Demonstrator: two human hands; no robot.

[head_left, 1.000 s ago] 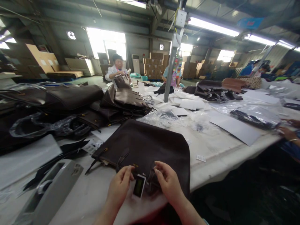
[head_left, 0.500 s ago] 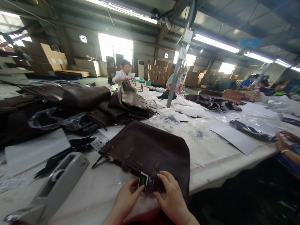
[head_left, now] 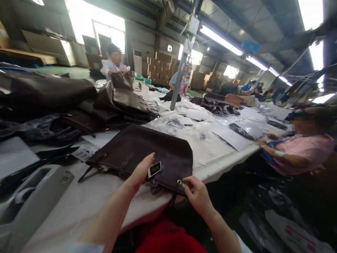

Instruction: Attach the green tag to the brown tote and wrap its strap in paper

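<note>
A dark brown leather handbag lies flat on the white-covered table in front of me. A small tag with a black face and pale edge rests on its near side. My left hand lies on the bag just left of the tag, fingers stretched out and pointing away from me. At the bag's near right corner, my right hand pinches the edge beside a gold eyelet. A thin dark cord hangs from that eyelet. The underside of the left palm is hidden.
To the left stand a grey tape dispenser and a heap of dark bags. White paper sheets and plastic wrap lie beyond the bag. A metal post rises from the table. One co-worker sits at the right edge.
My left hand has left the tag and moved up onto the bag. The right hand has shifted from the tag area to the bag's corner eyelet. The view has turned right.
</note>
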